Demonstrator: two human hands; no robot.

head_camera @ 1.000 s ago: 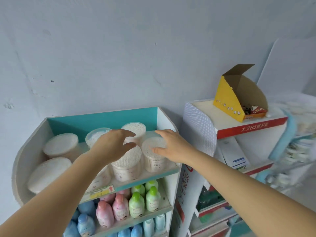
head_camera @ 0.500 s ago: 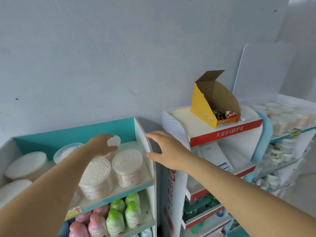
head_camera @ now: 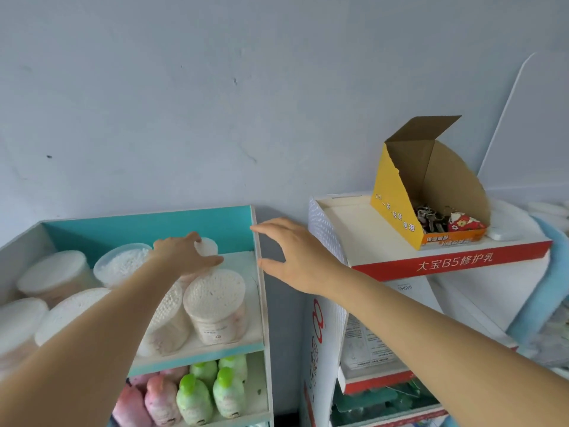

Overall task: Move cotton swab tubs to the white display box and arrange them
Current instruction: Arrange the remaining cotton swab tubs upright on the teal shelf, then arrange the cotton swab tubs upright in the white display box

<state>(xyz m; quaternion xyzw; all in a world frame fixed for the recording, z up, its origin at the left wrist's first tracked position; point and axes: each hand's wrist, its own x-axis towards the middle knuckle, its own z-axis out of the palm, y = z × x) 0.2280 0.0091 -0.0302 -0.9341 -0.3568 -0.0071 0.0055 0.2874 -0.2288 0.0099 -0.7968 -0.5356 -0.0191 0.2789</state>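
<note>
We see only our own two arms, both bare. Our left forearm [head_camera: 92, 328] runs uncovered from the near left edge to the left hand [head_camera: 184, 257]. Our right forearm [head_camera: 446, 343] runs uncovered from the near right edge to the right hand [head_camera: 295, 257]. Both hands are bare too.

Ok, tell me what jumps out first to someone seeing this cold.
Two bare arms reaching in: the left hand grips a round clear plastic cotton swab tub at the back of the teal-backed top shelf, and the right hand hangs open past the shelf's right wall. Then the open yellow cardboard box atop the white display box with the red front strip, on the right.
</note>
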